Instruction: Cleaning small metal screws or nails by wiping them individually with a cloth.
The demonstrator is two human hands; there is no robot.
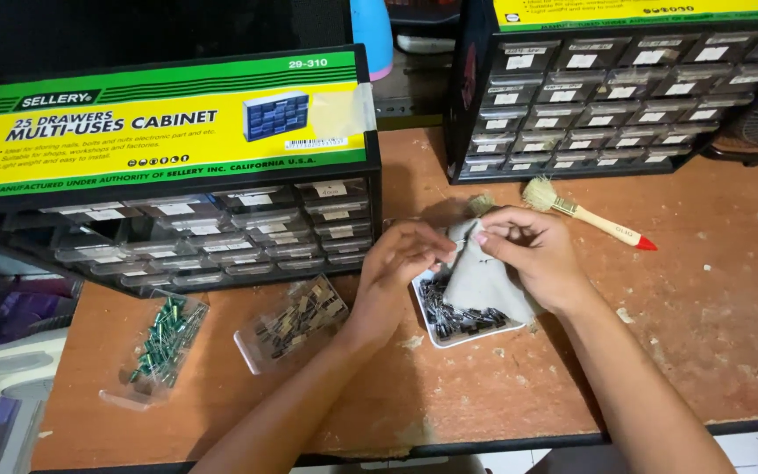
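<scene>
My left hand (pixel 396 268) and my right hand (pixel 528 254) meet over a small white tray (pixel 425 318) near the middle of the wooden table. Together they pinch the top of a clear plastic bag (pixel 477 283) that hangs down into the tray. The tray holds several small dark electronic parts (pixel 454 318) with thin wire legs. My fingers are closed on the bag's upper edge, left fingers on its left corner, right fingers on the right.
Two clear bags lie left of the tray, one with green parts (pixel 161 344), one with grey parts (pixel 296 323). Two black small-drawer cabinets stand behind, at the left (pixel 221 233) and back right (pixel 625 96). A wooden brush (pixel 589 219) with a red tip lies to the right.
</scene>
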